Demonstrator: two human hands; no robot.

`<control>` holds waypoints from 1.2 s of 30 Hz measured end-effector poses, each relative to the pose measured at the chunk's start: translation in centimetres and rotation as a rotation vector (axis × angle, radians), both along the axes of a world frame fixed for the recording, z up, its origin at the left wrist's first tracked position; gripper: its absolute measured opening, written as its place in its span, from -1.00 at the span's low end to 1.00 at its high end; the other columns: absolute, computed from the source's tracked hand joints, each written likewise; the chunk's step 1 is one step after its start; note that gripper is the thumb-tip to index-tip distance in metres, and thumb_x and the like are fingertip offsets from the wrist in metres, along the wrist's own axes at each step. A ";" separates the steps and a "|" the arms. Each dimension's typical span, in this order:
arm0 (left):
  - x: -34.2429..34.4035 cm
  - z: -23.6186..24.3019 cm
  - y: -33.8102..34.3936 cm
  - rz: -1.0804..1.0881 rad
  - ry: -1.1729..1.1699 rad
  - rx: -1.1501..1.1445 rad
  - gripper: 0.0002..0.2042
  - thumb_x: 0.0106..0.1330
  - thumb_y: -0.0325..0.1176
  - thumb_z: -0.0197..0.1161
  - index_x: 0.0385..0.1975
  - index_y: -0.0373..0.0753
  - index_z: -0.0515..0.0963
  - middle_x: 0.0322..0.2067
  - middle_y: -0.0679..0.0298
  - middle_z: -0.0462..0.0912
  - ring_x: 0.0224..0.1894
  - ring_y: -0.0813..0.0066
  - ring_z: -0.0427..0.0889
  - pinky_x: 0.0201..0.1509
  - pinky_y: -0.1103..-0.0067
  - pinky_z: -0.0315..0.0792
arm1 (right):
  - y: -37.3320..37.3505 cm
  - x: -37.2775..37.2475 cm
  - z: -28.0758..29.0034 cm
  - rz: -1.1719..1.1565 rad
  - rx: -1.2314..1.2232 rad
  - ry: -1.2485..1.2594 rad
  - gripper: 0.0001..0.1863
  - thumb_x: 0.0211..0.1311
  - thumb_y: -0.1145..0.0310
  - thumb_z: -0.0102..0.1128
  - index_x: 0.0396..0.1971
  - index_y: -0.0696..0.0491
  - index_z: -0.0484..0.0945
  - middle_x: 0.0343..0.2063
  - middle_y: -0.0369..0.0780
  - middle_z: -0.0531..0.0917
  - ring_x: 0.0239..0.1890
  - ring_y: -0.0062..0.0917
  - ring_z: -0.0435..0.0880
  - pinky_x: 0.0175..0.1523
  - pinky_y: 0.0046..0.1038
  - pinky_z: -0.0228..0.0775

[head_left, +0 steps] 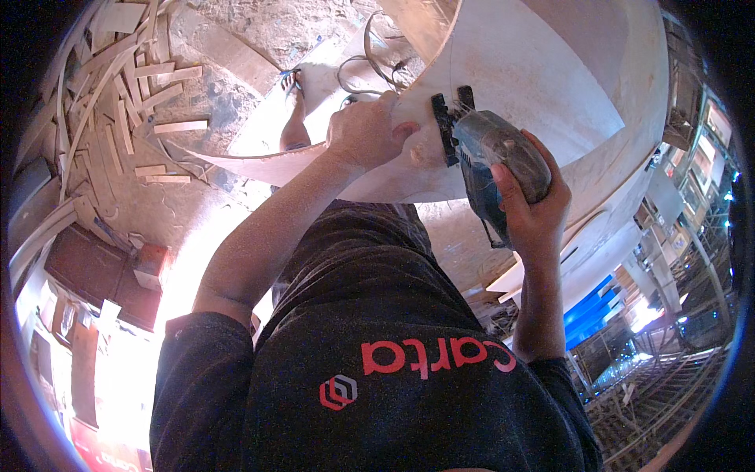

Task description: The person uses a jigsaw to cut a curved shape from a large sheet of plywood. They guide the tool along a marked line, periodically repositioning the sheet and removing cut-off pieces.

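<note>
My left hand [362,126] is closed on a pale, curved wooden board [535,86], left of the tool, with its thumb on the board's face. My right hand [535,197] grips a jigsaw [499,153] with a dark grey body and a black shoe, which rests on that board along a faint curved line. Fine dust and loose strands lie around the tool's front. The board's narrow curved end reaches out to the left under my left forearm, above my dark-clothed lap.
A bare leg with a sandalled foot [292,86] shows past the board, beside a looped cable [354,71]. Offcut strips [169,126] litter the floor [220,39] at upper left. Stacked panels and blue sheets [590,311] stand at the right, with a red box [149,263] at the left.
</note>
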State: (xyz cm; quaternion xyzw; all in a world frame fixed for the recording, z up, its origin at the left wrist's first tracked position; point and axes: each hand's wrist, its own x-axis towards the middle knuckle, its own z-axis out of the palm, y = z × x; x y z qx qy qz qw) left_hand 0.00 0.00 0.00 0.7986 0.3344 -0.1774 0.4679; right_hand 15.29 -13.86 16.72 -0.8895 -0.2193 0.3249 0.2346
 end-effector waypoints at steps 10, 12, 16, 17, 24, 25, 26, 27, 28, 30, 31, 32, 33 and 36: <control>-0.2 -0.1 0.0 0.004 0.001 -0.031 -0.38 0.35 0.27 0.20 0.10 -0.18 0.49 -0.26 -0.04 0.76 -0.15 -0.09 0.76 -0.08 0.07 0.60 | 0.1 0.2 -0.1 -0.001 0.022 0.016 -0.38 0.24 0.30 0.50 0.25 0.19 0.52 -0.27 -0.23 0.74 -0.48 -0.73 0.55 -0.41 -0.64 0.41; -0.2 0.1 0.0 0.009 -0.001 -0.034 -0.39 0.35 0.27 0.21 0.08 -0.18 0.49 -0.27 -0.03 0.75 -0.15 -0.09 0.76 -0.08 0.07 0.59 | 0.3 0.2 0.0 -0.017 0.028 0.042 -0.39 0.23 0.32 0.50 0.24 0.21 0.52 -0.20 -0.17 0.74 -0.33 -0.63 0.61 -0.23 -0.56 0.46; -0.3 -0.2 -0.1 0.030 -0.013 -0.038 -0.40 0.35 0.27 0.21 0.07 -0.18 0.49 -0.27 -0.02 0.76 -0.13 -0.08 0.76 -0.08 0.08 0.59 | 1.0 0.2 0.4 -0.061 0.012 0.091 -0.40 0.20 0.38 0.49 0.22 0.24 0.52 -0.04 -0.04 0.75 -0.01 -0.42 0.75 0.13 -0.39 0.58; -0.3 -0.3 -0.2 0.034 -0.012 -0.042 -0.39 0.35 0.27 0.21 0.08 -0.18 0.49 -0.26 -0.02 0.76 -0.13 -0.08 0.76 -0.07 0.08 0.59 | 0.9 0.2 0.3 -0.049 0.013 0.076 -0.40 0.21 0.36 0.50 0.23 0.23 0.52 -0.08 -0.07 0.74 -0.09 -0.47 0.71 0.04 -0.43 0.55; 0.0 0.3 0.1 0.028 0.018 -0.061 -0.38 0.37 0.27 0.20 0.09 -0.19 0.50 -0.26 -0.03 0.76 -0.12 -0.09 0.76 -0.04 0.09 0.58 | 0.5 0.3 -0.1 0.017 0.016 -0.040 -0.37 0.24 0.24 0.52 0.25 0.18 0.54 -0.28 -0.22 0.74 -0.53 -0.73 0.54 -0.46 -0.64 0.40; 0.1 0.5 0.2 0.019 0.025 -0.068 -0.38 0.36 0.27 0.20 0.09 -0.19 0.50 -0.26 -0.04 0.76 -0.12 -0.09 0.76 -0.04 0.09 0.58 | 0.5 0.3 -0.2 0.015 0.025 -0.051 -0.37 0.24 0.24 0.52 0.25 0.18 0.54 -0.28 -0.22 0.74 -0.53 -0.72 0.54 -0.46 -0.64 0.41; 0.1 0.6 0.3 0.010 0.032 -0.075 -0.38 0.36 0.27 0.20 0.09 -0.20 0.51 -0.26 -0.04 0.76 -0.12 -0.09 0.76 -0.03 0.10 0.58 | 0.5 0.3 -0.1 0.008 0.029 -0.051 -0.37 0.24 0.24 0.52 0.25 0.18 0.54 -0.28 -0.21 0.74 -0.54 -0.72 0.54 -0.46 -0.64 0.41; 0.2 0.6 0.3 0.015 0.030 -0.077 -0.38 0.36 0.27 0.20 0.09 -0.20 0.51 -0.26 -0.04 0.76 -0.13 -0.09 0.76 -0.03 0.09 0.58 | 0.6 0.3 -0.1 0.001 0.033 -0.050 -0.37 0.24 0.24 0.52 0.25 0.18 0.54 -0.28 -0.21 0.74 -0.54 -0.72 0.54 -0.46 -0.64 0.41; 0.2 0.5 0.2 0.019 0.028 -0.078 -0.38 0.36 0.27 0.21 0.08 -0.20 0.51 -0.26 -0.04 0.76 -0.13 -0.09 0.76 -0.04 0.09 0.58 | 0.8 0.2 0.0 -0.010 0.033 -0.038 -0.37 0.24 0.24 0.52 0.25 0.18 0.54 -0.28 -0.21 0.74 -0.55 -0.71 0.54 -0.47 -0.64 0.41; 0.2 0.5 0.1 0.026 0.026 -0.074 -0.38 0.36 0.27 0.21 0.08 -0.20 0.51 -0.26 -0.05 0.76 -0.13 -0.09 0.76 -0.04 0.09 0.58 | 0.9 0.3 0.1 -0.014 0.037 -0.027 -0.37 0.24 0.25 0.51 0.25 0.18 0.54 -0.28 -0.20 0.74 -0.56 -0.71 0.54 -0.47 -0.64 0.40; 0.2 0.4 0.1 0.027 0.027 -0.068 -0.39 0.36 0.27 0.21 0.08 -0.20 0.51 -0.26 -0.05 0.76 -0.13 -0.09 0.76 -0.04 0.09 0.58 | 0.9 0.4 0.0 -0.005 0.041 -0.028 -0.37 0.24 0.25 0.51 0.25 0.18 0.54 -0.28 -0.20 0.74 -0.56 -0.70 0.54 -0.47 -0.64 0.40; 0.2 0.5 0.1 0.028 0.028 -0.062 -0.39 0.36 0.27 0.21 0.08 -0.20 0.51 -0.26 -0.05 0.76 -0.13 -0.09 0.76 -0.04 0.09 0.58 | 1.1 0.3 0.1 -0.013 0.039 -0.018 -0.38 0.24 0.27 0.51 0.24 0.20 0.54 -0.24 -0.17 0.74 -0.47 -0.66 0.57 -0.38 -0.60 0.43; 0.2 0.5 0.1 0.028 0.024 -0.066 -0.38 0.36 0.27 0.21 0.08 -0.20 0.51 -0.25 -0.05 0.76 -0.13 -0.09 0.76 -0.04 0.09 0.58 | 1.2 0.3 0.2 -0.021 0.037 -0.010 -0.40 0.24 0.29 0.50 0.23 0.21 0.54 -0.20 -0.15 0.74 -0.38 -0.61 0.60 -0.28 -0.56 0.46; 0.2 0.5 0.2 0.030 0.013 -0.068 -0.38 0.35 0.27 0.22 0.08 -0.20 0.51 -0.25 -0.05 0.76 -0.13 -0.10 0.76 -0.04 0.10 0.59 | 1.8 0.1 0.5 -0.061 0.036 0.012 -0.42 0.24 0.35 0.49 0.21 0.25 0.54 -0.11 -0.10 0.74 -0.19 -0.52 0.68 -0.08 -0.49 0.52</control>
